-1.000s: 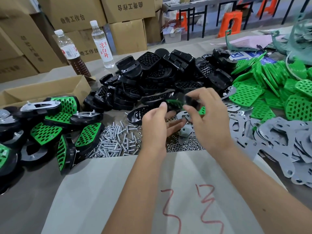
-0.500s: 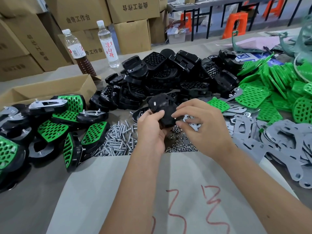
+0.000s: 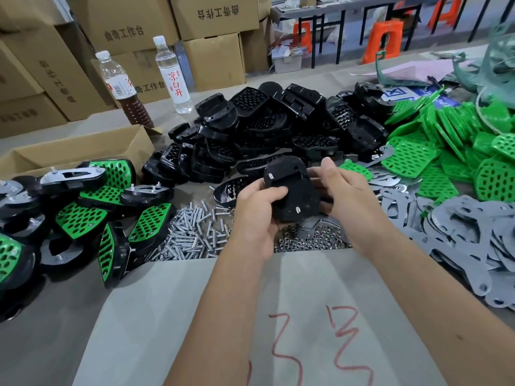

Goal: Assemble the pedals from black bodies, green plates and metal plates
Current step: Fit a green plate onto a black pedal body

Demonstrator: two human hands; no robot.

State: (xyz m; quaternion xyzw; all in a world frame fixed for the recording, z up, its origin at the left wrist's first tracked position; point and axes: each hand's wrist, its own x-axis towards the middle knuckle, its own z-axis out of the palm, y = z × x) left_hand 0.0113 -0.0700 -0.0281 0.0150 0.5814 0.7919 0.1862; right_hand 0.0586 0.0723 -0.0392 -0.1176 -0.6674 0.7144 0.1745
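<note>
**Over the screw pile, both hands on one pedal body**

Left of centre, assembled pedals (image 3: 83, 215) lie heaped. Above the screws (image 3: 192, 232), the left hand (image 3: 256, 215) grips a black body (image 3: 292, 196), thumb across it; the right hand (image 3: 348, 190) curls round its far edge. Metal plates (image 3: 459, 232) lie right.

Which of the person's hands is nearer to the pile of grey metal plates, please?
Right. The right hand is just beside the metal plates; the left hand is farther off, across the held black body.
</note>
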